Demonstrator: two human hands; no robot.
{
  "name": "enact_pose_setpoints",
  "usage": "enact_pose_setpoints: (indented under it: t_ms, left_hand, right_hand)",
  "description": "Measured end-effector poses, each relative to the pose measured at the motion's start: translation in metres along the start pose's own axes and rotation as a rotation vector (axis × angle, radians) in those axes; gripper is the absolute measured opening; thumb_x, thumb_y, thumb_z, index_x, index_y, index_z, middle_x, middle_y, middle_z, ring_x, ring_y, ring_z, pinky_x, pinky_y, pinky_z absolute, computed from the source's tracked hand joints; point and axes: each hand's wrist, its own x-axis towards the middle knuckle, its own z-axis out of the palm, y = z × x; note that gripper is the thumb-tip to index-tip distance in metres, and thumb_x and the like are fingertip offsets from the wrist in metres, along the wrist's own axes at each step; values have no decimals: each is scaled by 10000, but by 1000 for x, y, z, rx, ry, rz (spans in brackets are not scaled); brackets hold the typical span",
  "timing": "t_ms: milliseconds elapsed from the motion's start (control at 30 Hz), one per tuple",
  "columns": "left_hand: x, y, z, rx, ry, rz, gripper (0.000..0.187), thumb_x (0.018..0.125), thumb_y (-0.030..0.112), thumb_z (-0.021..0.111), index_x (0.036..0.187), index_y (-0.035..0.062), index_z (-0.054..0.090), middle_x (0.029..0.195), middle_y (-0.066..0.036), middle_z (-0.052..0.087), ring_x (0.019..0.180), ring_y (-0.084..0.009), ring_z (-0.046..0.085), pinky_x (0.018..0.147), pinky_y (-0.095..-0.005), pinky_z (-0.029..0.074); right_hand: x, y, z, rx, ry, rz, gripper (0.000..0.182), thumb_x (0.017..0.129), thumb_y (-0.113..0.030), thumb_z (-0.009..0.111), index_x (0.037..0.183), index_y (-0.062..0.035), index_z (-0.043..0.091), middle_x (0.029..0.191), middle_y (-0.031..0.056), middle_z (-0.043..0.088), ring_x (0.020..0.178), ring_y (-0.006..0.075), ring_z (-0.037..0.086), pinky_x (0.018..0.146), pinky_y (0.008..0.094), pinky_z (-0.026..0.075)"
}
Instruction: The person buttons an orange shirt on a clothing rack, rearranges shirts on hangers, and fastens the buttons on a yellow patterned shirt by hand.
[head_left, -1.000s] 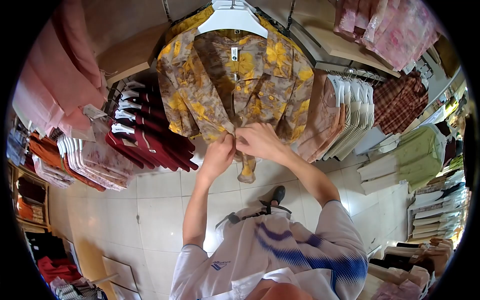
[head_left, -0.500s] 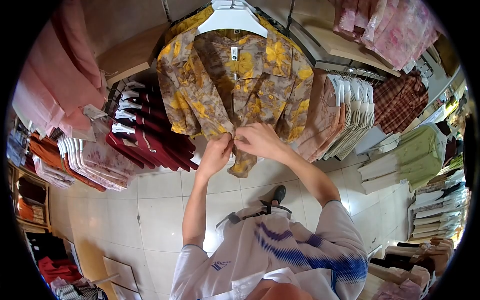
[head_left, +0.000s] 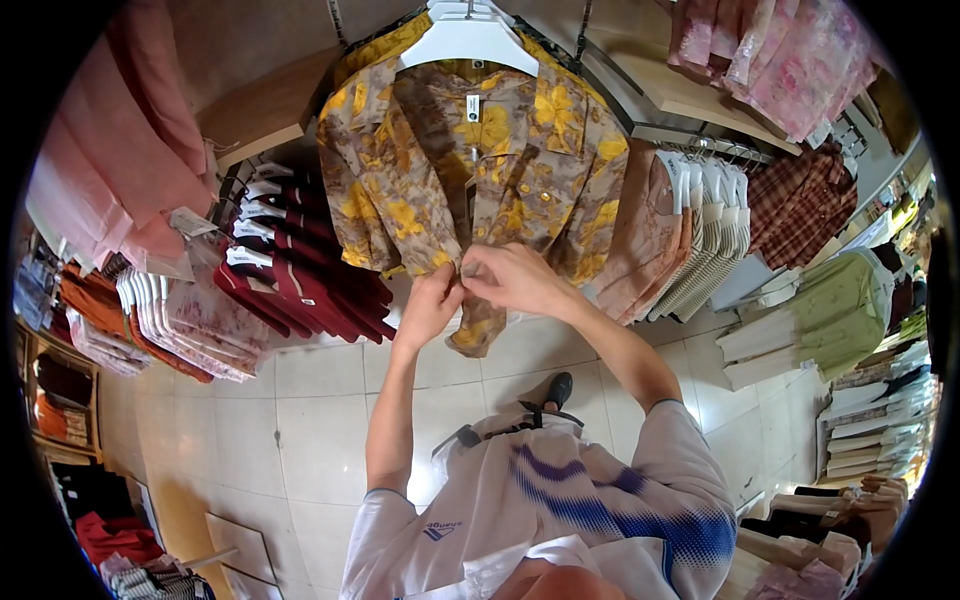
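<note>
A brown and yellow floral shirt (head_left: 560, 180) hangs from a white hanger (head_left: 465, 42) in front of me, its collar and upper front spread apart. Low on the front edges, my left hand (head_left: 430, 302) pinches the cloth with thumb and fingers. Close against it, my right hand (head_left: 512, 277) grips the other front edge, its fingers curled. The fingertips of both hands meet at the edges, and whatever button lies between them is hidden. Below my hands dangles the shirt's lower hem (head_left: 478, 333). A white tag (head_left: 473, 108) shows inside the neck.
Maroon garments (head_left: 300, 285) on white hangers are at the left of the shirt. To the right hang striped tops (head_left: 708, 240) and a plaid shirt (head_left: 805, 200). Wooden shelves (head_left: 690, 85) flank the shirt above. Pale floor tiles (head_left: 320, 420) lie below.
Both hands have shifted slightly left with the shirt's front edges, and the right fingers have moved a little over the left ones. The hem has swung slightly left.
</note>
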Motion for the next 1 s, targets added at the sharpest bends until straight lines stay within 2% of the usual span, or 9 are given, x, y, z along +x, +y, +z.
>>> enact_pose_setpoints:
  t_ms: [33,100,133,200,333,400,633,833,1000]
  left_hand:
    - [-1,-2,-1,1,0,-1,168,837,72,614,820,-40,490,683,-206,564,590,-360,544,563,-422,437]
    - [-3,-4,-3,-76,-3,-58,176,846,71,590,803,-42,462,610,-160,478,542,-241,455,530,-360,389]
    - [-3,-5,-3,-77,-2,-60,176,846,71,590,803,-42,462,610,-160,478,542,-241,455,530,-360,389]
    - [-4,-10,-2,-148,30,-73,180,879,81,577,811,-35,457,619,-102,452,576,-140,405,527,-320,365]
    - [-5,-16,1,-301,56,-143,182,913,93,560,822,-30,460,639,-50,446,618,-94,398,537,-294,355]
    - [-4,-17,1,-341,62,-167,175,932,97,549,836,-23,466,662,-19,444,641,-80,389,550,-278,351]
    - [-1,-30,8,-376,57,-209,163,928,96,554,848,-27,482,667,-28,445,641,-87,393,550,-284,351]
    - [3,-10,4,-234,48,-218,165,921,99,553,867,-48,505,680,-85,537,638,-120,466,571,-311,398]
    - [6,2,5,-82,69,-98,130,894,67,556,864,-54,520,668,-174,567,571,-233,535,555,-353,433]
  right_hand:
    - [0,-1,0,1,0,-1,265,872,-224,662,1052,-39,602,759,152,703,678,279,703,635,390,521]
    - [1,-3,0,93,38,-23,282,881,-195,658,1109,-68,551,794,112,708,705,246,710,638,373,520]
    - [0,-4,1,94,36,-23,282,881,-195,658,1109,-68,551,794,112,708,705,246,710,638,373,520]
    - [-1,-5,3,64,71,-56,288,882,-174,653,1130,-100,527,906,77,703,742,244,708,641,365,521]
    - [-3,2,12,-93,163,-165,268,876,-157,650,1124,-119,556,1016,59,673,768,274,697,630,384,526]
    - [-4,6,15,-256,218,-241,267,863,-148,658,1121,-127,590,1078,61,653,759,314,679,617,410,531]
    - [-7,6,11,-268,228,-229,274,857,-150,661,1127,-125,620,1078,66,650,748,335,669,592,422,530]
    - [-5,14,13,-323,226,-187,287,853,-169,668,1128,-105,618,1019,74,665,740,329,672,594,418,526]
    - [-4,17,12,-333,122,-68,373,846,-318,685,1109,-71,590,860,107,692,757,352,675,616,457,509]
